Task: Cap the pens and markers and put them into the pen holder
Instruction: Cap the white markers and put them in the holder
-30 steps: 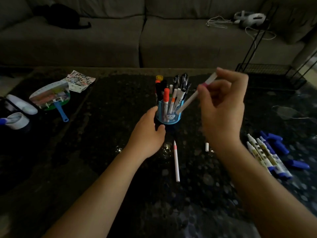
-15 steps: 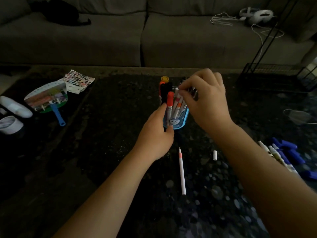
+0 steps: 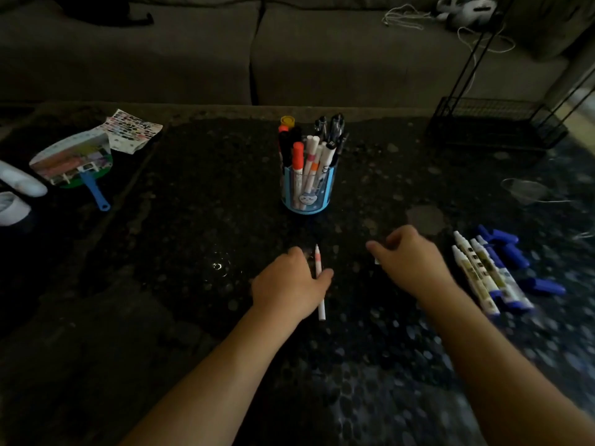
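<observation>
A blue pen holder full of capped pens and markers stands at the table's middle. In front of it an uncapped white pen with a pink band lies on the dark table. My left hand is down on it, thumb across the barrel and fingers on its left side. Its small white cap peeks out from under my right hand, which hovers over it with loosely curled fingers. Several uncapped white markers lie at the right beside loose blue caps.
A hand fan with a blue handle and a colourful paper sheet lie at the left, with white objects at the left edge. A black wire rack stands at the back right. A grey sofa runs behind the table.
My right hand dropped its white pen into the holder and came down over the cap. My left hand let go of the holder and moved back onto the pen on the table.
</observation>
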